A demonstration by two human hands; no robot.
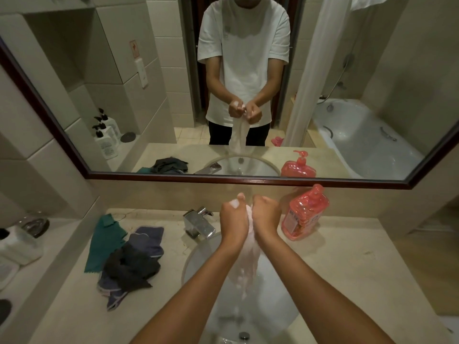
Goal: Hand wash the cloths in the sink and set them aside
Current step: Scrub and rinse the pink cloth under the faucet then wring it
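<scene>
A wet white cloth [244,266] hangs over the white sink [196,259], bunched at its top between both fists. My left hand [232,217] grips the cloth's upper end, with foam on the knuckles. My right hand [265,213] grips it right beside the left, the two hands touching. The lower part of the cloth dangles into the basin. On the counter to the left lies a pile of cloths: a dark grey one [129,266] on a purple one [149,238], with a teal one [105,240] beside them.
A chrome faucet [198,223] stands behind the sink, left of my hands. A pink pump soap bottle [304,213] stands at the right on the beige counter [347,256]. White bottles [17,244] sit on the left ledge. A wall mirror [223,83] faces me.
</scene>
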